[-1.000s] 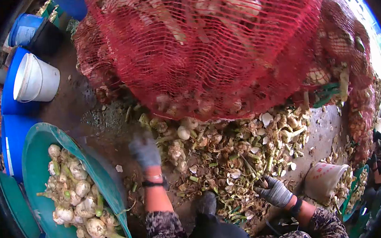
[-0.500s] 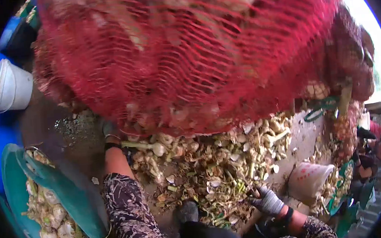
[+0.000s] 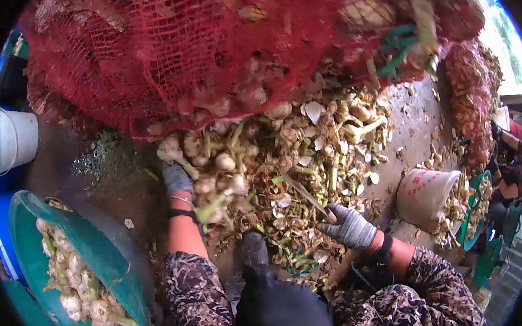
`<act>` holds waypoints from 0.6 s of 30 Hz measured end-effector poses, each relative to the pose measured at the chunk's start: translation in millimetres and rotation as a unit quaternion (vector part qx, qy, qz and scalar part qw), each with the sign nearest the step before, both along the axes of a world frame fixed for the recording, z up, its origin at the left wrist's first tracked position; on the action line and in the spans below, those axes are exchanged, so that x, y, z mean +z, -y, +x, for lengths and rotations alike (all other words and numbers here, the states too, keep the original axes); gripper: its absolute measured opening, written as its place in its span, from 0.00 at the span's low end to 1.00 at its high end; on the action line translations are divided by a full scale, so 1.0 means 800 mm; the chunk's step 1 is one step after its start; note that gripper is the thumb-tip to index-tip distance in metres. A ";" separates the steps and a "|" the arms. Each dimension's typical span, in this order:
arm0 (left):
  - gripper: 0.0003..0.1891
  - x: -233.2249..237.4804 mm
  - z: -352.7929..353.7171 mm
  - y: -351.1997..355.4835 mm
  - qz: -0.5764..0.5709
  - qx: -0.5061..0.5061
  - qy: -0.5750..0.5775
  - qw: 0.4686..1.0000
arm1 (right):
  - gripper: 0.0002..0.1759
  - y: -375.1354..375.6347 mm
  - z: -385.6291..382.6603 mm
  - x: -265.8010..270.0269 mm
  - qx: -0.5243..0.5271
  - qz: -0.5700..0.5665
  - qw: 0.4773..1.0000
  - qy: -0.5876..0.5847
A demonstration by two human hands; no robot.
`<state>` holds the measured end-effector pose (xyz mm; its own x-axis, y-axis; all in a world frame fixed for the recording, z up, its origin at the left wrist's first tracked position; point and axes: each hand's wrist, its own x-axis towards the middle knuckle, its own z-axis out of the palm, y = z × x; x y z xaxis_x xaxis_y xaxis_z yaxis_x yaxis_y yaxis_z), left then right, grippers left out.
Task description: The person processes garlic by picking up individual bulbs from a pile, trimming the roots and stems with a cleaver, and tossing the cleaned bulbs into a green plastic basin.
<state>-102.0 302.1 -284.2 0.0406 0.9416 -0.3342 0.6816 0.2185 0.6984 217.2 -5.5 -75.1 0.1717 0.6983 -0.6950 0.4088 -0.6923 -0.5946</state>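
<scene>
My left hand (image 3: pixel 178 179), in a grey glove, reaches to the left edge of a heap of garlic. A garlic bulb (image 3: pixel 169 149) with its stem lies right against its fingers, which are mostly hidden, so I cannot tell whether they grip it. My right hand (image 3: pixel 353 228), also gloved, is closed around a knife (image 3: pixel 304 191), whose blade points up and left over the trimmings. Between the hands lie bulbs, cut stems and loose skins (image 3: pixel 290 222). Above the heap, a big red mesh sack (image 3: pixel 204 63) of garlic bulges down towards my left hand.
At the left stands a green basin (image 3: pixel 102 243) of garlic, with a white bucket (image 3: pixel 13 141) behind it. A tipped white bucket (image 3: pixel 424 196) spills stems at the right. Farther right are another filled red sack (image 3: pixel 470 97) and a person (image 3: pixel 510 171).
The view has shifted, so the sack sits higher and more of the heap shows. My left hand has come out from the sack's lower edge. The knife shows more clearly in my right hand.
</scene>
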 end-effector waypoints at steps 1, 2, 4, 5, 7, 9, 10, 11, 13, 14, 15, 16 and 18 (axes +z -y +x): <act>0.18 0.000 0.004 0.023 0.004 -0.004 -0.005 1.000 | 0.24 0.001 0.001 0.000 0.029 -0.014 0.999 0.022; 0.18 0.003 0.009 0.041 0.011 -0.010 -0.004 1.000 | 0.24 0.005 -0.001 -0.003 0.010 0.016 1.000 0.004; 0.18 0.016 0.023 0.078 0.030 -0.038 0.018 0.999 | 0.22 0.006 -0.008 0.001 -0.011 0.009 1.000 -0.020; 0.18 0.027 0.033 0.094 0.041 -0.057 0.035 0.997 | 0.22 0.007 -0.008 -0.001 -0.004 0.026 0.999 -0.027; 0.18 0.062 0.054 0.117 0.050 -0.086 0.107 0.989 | 0.21 0.013 -0.015 -0.004 -0.019 0.030 0.999 -0.034; 0.20 0.118 0.070 0.138 0.000 -0.035 0.235 0.971 | 0.20 0.010 -0.024 0.011 -0.068 0.040 0.993 -0.091; 0.23 0.122 0.066 0.146 0.076 -0.103 0.142 0.982 | 0.20 0.015 -0.028 0.006 -0.065 0.081 0.991 -0.087; 0.27 0.130 0.063 0.153 0.151 -0.168 0.047 0.973 | 0.20 0.019 -0.030 0.002 -0.062 0.123 0.987 -0.082; 0.26 0.154 0.039 0.184 0.069 -0.131 0.124 0.981 | 0.20 0.030 -0.035 0.004 -0.052 0.147 0.986 -0.059; 0.25 0.160 0.021 0.195 0.084 -0.129 0.104 0.983 | 0.20 0.040 -0.036 0.001 -0.054 0.136 0.987 -0.067; 0.24 0.175 0.010 0.209 0.100 -0.127 0.085 0.983 | 0.20 0.046 -0.041 0.007 -0.057 0.125 0.988 -0.073; 0.24 0.193 -0.001 0.227 0.085 -0.041 0.233 0.968 | 0.20 0.056 -0.046 0.020 -0.066 0.125 0.988 -0.063; 0.25 0.149 -0.063 0.223 0.053 0.008 0.230 0.972 | 0.20 0.082 -0.051 0.017 -0.074 0.161 0.983 -0.057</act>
